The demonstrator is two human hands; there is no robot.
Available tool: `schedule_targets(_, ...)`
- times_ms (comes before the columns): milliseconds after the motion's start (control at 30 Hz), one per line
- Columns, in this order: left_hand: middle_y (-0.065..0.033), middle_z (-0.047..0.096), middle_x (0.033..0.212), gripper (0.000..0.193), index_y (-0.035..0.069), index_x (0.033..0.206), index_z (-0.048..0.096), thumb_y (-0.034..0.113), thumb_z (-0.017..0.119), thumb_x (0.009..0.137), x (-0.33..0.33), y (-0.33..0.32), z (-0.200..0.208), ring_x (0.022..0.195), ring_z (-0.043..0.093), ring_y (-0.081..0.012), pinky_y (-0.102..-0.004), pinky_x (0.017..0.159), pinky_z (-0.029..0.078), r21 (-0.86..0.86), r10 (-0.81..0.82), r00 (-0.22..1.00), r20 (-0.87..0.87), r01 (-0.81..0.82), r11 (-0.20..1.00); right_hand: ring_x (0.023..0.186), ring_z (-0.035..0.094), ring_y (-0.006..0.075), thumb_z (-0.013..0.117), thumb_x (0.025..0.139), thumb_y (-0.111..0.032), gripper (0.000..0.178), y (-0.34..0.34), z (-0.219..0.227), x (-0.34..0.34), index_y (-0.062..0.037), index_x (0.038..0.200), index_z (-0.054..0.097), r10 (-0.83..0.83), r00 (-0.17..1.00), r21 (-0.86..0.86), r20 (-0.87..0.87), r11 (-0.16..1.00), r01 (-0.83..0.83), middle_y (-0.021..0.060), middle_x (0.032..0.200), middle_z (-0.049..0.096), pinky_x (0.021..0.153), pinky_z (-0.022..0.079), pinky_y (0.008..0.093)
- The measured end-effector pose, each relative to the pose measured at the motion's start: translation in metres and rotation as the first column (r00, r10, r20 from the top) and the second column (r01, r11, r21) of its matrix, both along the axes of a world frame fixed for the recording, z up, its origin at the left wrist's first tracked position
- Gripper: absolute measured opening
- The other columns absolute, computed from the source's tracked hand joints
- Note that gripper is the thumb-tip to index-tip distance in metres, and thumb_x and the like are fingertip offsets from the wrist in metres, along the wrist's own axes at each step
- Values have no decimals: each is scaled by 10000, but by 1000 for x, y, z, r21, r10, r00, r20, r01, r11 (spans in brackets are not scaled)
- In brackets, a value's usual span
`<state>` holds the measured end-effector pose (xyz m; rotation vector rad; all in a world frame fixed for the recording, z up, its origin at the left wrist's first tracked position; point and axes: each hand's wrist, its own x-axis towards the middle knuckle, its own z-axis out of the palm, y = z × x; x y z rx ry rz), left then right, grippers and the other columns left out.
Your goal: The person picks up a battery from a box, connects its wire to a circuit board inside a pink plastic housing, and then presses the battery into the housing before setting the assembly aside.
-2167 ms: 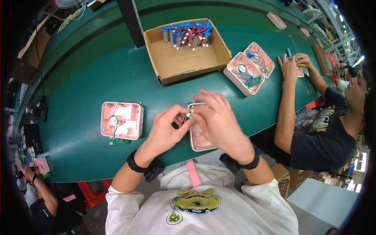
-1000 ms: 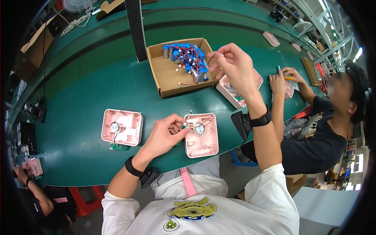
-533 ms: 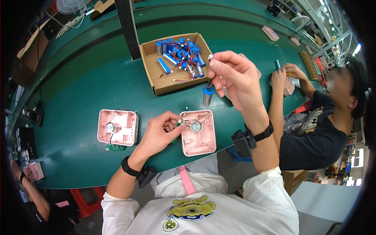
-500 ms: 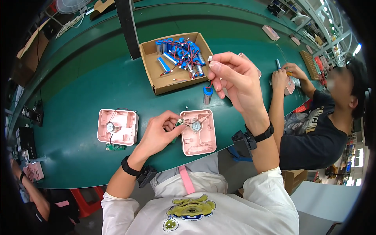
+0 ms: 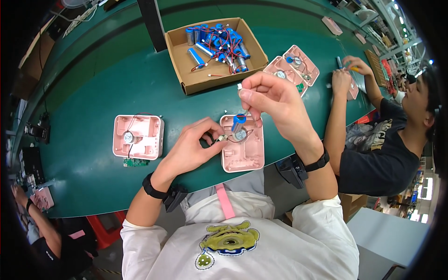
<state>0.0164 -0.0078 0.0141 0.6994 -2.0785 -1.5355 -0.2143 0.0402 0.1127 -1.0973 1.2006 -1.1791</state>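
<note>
My right hand (image 5: 275,100) pinches the white plug (image 5: 240,87) of a battery lead. From that lead a blue battery (image 5: 239,122) hangs over the upper part of a pink plastic housing (image 5: 242,161). Inside the housing sits a round silver speaker (image 5: 240,135) with thin wires. My left hand (image 5: 193,142) is closed at the housing's left edge, gripping a small green circuit board (image 5: 221,138) by its end; most of the board is hidden by the fingers. Wires run from the board toward the speaker.
Beyond my hands stands a cardboard box (image 5: 186,86) of blue batteries with red and black leads. A second pink housing (image 5: 154,140) lies left, a circuit board (image 5: 135,162) beside it. More pink housings (image 5: 305,60) lie right, near a co-worker (image 5: 387,140). A black post (image 5: 151,28) rises behind.
My right hand has come left and nearer, carrying the battery from beside the box to above the housing. The left hand has tilted the board up at the housing's edge.
</note>
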Motion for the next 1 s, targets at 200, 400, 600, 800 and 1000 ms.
schedule_targets(200, -80, 638, 980, 181, -34, 1017, 663, 17, 795, 904, -1, -2, -3, 899, 635, -156, -296, 804, 578, -66, -3, 1000, 1, 3, 998, 778, 638, 49, 726, 1016, -116, 167, 11, -3, -4, 0, 1122, 668, -41, 996, 10, -85, 999, 42, 29, 937, 690, 649, 507, 206)
schedule_targets(400, -97, 645, 955, 193, -30, 1027, 677, 68, 795, 911, -4, 3, -7, 866, 669, -207, -328, 798, 595, -71, 54, 996, -68, -59, 996, 829, 646, 58, 734, 1010, -114, 160, 13, -5, 4, 3, 1099, 670, 22, 991, 61, -134, 998, -14, 19, 973, 689, 683, 519, 215)
schedule_targets(600, -78, 642, 908, 200, -39, 1037, 664, 48, 795, 913, -7, 5, -11, 787, 649, -164, -297, 706, 584, 6, 140, 984, -111, -140, 990, 1182, 647, 270, 786, 899, -62, 116, 30, -27, 21, 6, 944, 702, -110, 611, -270, -784, 947, -175, 126, 1209, 687, 901, 557, 375)
schedule_targets(800, -56, 625, 862, 202, -47, 1035, 659, 14, 794, 898, -4, 7, -14, 691, 598, -102, -266, 625, 529, 87, 176, 984, -19, -174, 981, 1491, 393, 457, 780, 841, -22, 91, 41, -62, 43, 1, 866, 696, -304, 536, -411, -788, 908, -88, 211, 1506, 546, 1146, 409, 537)
schedule_targets(1000, -50, 609, 849, 156, -50, 988, 667, -13, 780, 887, -6, 6, -18, 661, 559, -76, -259, 589, 481, 37, 196, 976, -96, -194, 980, 1520, 358, 483, 770, 841, 1, 99, 43, -67, 50, -10, 865, 675, -317, 523, -412, -791, 908, -72, 216, 1559, 511, 1194, 344, 580)
